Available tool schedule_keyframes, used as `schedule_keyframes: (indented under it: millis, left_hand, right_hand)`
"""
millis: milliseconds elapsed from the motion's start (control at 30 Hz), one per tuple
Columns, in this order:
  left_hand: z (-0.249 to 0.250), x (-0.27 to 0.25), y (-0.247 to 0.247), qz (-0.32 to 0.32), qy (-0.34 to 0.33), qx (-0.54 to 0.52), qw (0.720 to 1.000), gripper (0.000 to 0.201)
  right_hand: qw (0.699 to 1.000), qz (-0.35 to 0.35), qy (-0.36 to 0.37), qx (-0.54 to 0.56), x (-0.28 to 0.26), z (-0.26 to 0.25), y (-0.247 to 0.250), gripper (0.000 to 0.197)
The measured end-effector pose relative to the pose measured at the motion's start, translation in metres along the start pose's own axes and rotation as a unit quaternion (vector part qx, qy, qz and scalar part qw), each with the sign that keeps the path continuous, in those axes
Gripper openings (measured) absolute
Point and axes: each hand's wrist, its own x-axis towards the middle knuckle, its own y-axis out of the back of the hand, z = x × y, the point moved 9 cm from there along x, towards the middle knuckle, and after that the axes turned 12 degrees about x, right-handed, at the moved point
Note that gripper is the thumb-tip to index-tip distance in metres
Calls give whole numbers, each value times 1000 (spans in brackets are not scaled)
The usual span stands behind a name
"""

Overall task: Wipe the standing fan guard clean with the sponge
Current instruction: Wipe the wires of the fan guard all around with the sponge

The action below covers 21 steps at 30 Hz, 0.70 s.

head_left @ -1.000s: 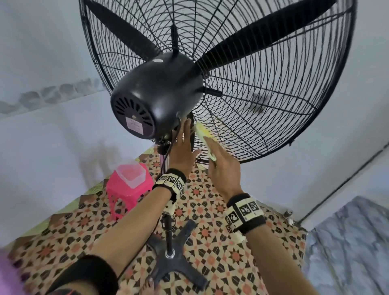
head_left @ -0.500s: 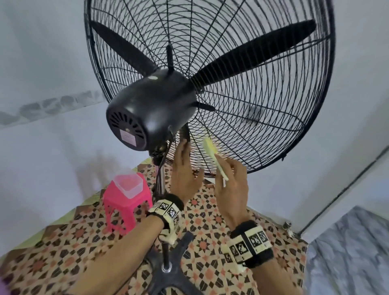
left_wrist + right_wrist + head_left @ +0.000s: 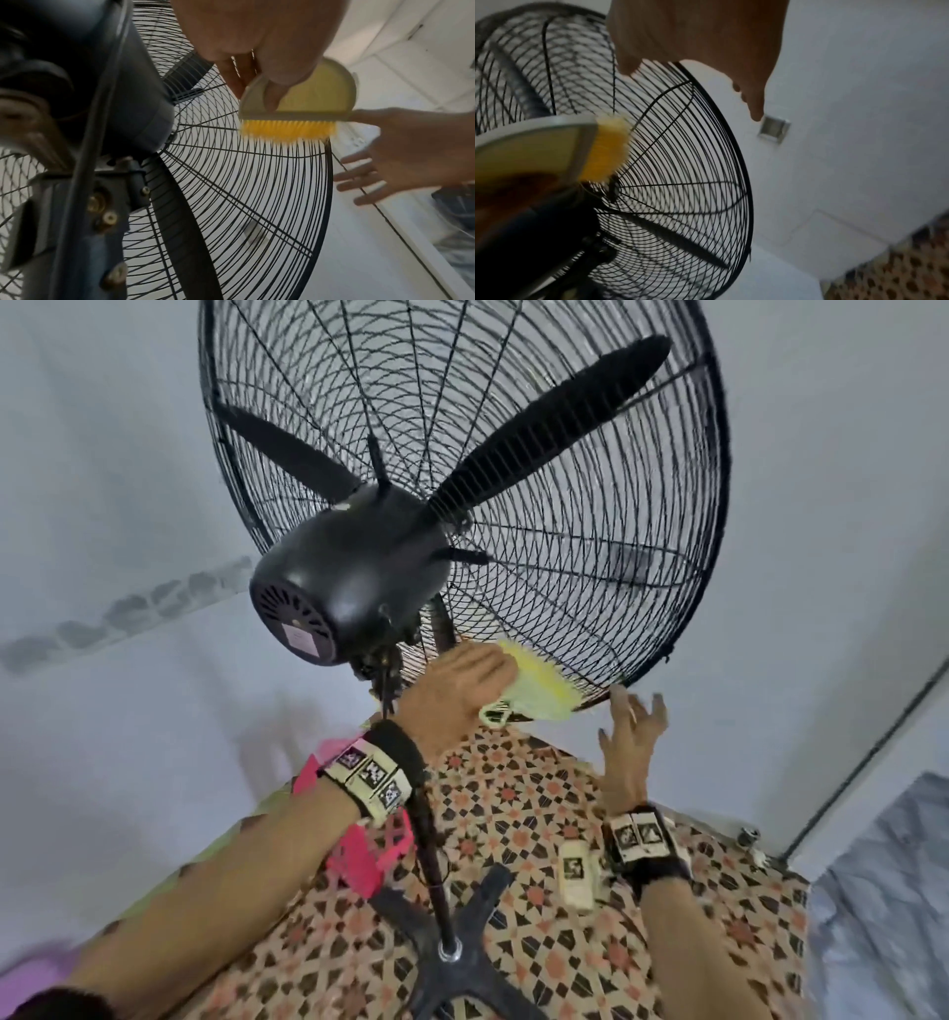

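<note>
The sponge (image 3: 295, 113), gripped by the left hand (image 3: 452, 690), should be pressed evenly along the guard's (image 3: 590, 618) lower wires; the right hand (image 3: 629, 742) hangs open, empty.

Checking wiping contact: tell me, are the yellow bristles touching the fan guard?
Touching. The left wrist view shows the brush's yellow bristles pressed against the fan guard wires.

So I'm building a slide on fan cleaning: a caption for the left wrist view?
Left hand holds a yellow brush against the black fan guard; right hand open beside it.
</note>
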Motion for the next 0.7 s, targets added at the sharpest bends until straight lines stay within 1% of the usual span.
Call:
schedule_keyframes:
  millis: [33,67,133,167,200,300,333,400,467,500,567,633,700]
  left_hand:
    - [5,5,1,4,-25,16,1000,60]
    - [9,11,2,10,-46,25,999,57]
    - [12,19,1,11,-71,41,997,52]
    - [12,19,-6,4,-75,50,996,51]
    - [10,15,-15,-17,-74,54,996,52]
    - [-3,-12,-47,-98,-40,50,993,60]
    - [-8,-20,-50,-107,-30,44,993,63]
    - [-6,-21,-45,-85,-34,33,995,65]
    - [5,-5,-34,-52,-35,22,998,65]
    - [10,4,-32,-48,-31,15,998,65]
    - [14,6,-40,-71,-30,10,997,63]
    - [11,-8,-54,-115,-42,35,992,59]
    - [1,-25,-61,-153,-32,45,987,63]
  right_hand:
    - [999,-37,-3,-5,9,-8,-8,98]
    - [998,-65,9,-16,17,-18,-17,95]
    - [995,-84,43,-45,29,-35,-29,91]
    - [993,-80,56,-59,32,-42,-31,92]
    - [993,-73,65,-67,32,-47,-33,92]
    - [992,-69,73,-82,29,-51,-32,82]
    - [991,-68,75,-91,29,-51,-31,82]
    - [990,-59,83,-101,29,-52,-28,86]
    - [989,-51,86,-106,29,-51,-26,84]
    - [989,-51,84,-107,29,-51,-26,82]
    - [989,-56,82,-107,29,-51,-26,78]
    - [989,-57,82,-110,32,-53,-25,79]
    - [987,-64,80,-123,35,-54,-25,80]
